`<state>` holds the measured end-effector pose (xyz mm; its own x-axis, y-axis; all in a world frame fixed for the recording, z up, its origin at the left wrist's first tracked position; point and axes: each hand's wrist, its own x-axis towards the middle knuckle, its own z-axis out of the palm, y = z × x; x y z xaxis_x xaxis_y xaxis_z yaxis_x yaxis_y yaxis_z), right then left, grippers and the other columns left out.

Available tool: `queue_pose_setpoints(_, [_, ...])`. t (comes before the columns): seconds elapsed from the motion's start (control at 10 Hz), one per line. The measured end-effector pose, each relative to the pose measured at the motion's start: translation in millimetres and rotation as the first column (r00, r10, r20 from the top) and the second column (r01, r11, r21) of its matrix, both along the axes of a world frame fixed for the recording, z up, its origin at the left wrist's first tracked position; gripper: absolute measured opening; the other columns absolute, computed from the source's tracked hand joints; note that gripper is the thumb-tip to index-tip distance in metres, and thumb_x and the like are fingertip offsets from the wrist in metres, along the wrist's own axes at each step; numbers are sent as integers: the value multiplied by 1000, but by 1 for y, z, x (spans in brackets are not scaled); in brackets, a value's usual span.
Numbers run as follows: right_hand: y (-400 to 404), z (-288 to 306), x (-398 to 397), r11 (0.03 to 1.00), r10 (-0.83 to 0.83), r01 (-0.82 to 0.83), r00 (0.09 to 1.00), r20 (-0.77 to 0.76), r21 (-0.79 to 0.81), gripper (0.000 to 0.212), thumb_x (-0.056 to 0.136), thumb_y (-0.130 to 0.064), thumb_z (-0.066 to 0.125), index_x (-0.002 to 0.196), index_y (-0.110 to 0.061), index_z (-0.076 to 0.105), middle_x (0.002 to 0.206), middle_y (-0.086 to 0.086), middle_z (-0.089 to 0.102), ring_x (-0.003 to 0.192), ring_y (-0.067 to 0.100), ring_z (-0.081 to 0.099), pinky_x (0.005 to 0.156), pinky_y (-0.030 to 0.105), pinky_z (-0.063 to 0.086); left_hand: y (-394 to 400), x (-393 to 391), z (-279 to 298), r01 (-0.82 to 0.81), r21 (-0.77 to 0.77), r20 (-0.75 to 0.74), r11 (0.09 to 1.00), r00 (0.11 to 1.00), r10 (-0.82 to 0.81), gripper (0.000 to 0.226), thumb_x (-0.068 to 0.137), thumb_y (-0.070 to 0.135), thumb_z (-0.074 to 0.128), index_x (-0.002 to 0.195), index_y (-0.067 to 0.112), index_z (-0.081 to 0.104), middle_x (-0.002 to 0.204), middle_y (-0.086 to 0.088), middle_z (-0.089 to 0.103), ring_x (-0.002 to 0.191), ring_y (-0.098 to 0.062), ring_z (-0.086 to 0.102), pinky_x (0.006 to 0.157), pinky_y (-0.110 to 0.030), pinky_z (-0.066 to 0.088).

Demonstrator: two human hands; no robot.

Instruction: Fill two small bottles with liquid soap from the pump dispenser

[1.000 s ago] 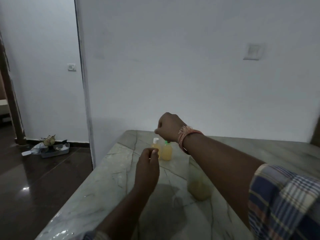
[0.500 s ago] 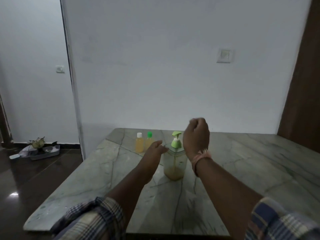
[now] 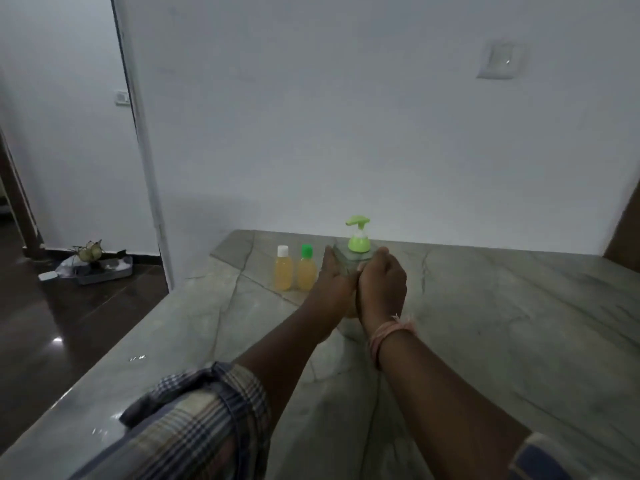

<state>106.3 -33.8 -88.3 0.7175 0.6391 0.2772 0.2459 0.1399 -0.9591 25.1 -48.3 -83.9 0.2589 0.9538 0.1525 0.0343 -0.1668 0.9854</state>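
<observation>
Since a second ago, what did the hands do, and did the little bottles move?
Both hands left the small bottles and came to the pump dispenser: the left hand and right hand now hold its clear body from either side. The white-capped bottle and green-capped bottle stayed side by side, capped, on the marble table.

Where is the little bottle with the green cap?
In the head view, the green-capped bottle stands upright on the marble table, left of centre, right beside the white-capped bottle and just left of the left hand at the pump dispenser.
</observation>
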Motion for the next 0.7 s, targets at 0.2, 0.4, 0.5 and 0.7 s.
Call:
queue_pose_setpoints(0.2, [77, 7, 5, 993, -109, 109, 994, -8, -41, 51, 79, -40, 28, 90, -12, 69, 94, 10, 70, 87, 34, 61, 70, 34, 42, 78, 11, 18, -40, -80, -82, 996, 996, 33, 64, 106, 47, 26, 160, 20, 7, 153, 3, 36, 131, -13, 47, 93, -18, 46])
queue_pose_setpoints(0.4, [79, -4, -4, 999, -18, 16, 998, -63, -35, 35, 88, -34, 35, 104, -19, 62, 85, -9, 59, 79, 23, 58, 63, 27, 36, 110, 11, -22, -62, -223, -76, 973, 996, 46, 84, 78, 61, 47, 154, 31, 28, 145, -6, 55, 126, -23, 59, 105, -47, 51])
queue_pose_setpoints(0.5, [77, 2, -3, 993, 51, -58, 996, -76, -100, 36, 86, -37, 34, 108, -22, 58, 88, -10, 61, 80, 22, 60, 63, 28, 44, 88, 9, 10, -78, -257, -122, 963, 991, 48, 66, 98, 32, 49, 157, 29, 20, 145, 6, 52, 121, -10, 57, 98, -28, 53])
queue_pose_setpoints(0.7, [68, 34, 5, 975, 51, -49, 999, 4, -218, 60, 91, -45, 25, 129, -9, 55, 121, 11, 64, 108, 29, 61, 88, 31, 46, 73, 8, 80, -127, -209, -228, 970, 971, 78, 66, 104, 3, 43, 159, 14, 10, 164, -10, 26, 124, -8, 37, 86, -9, 35])
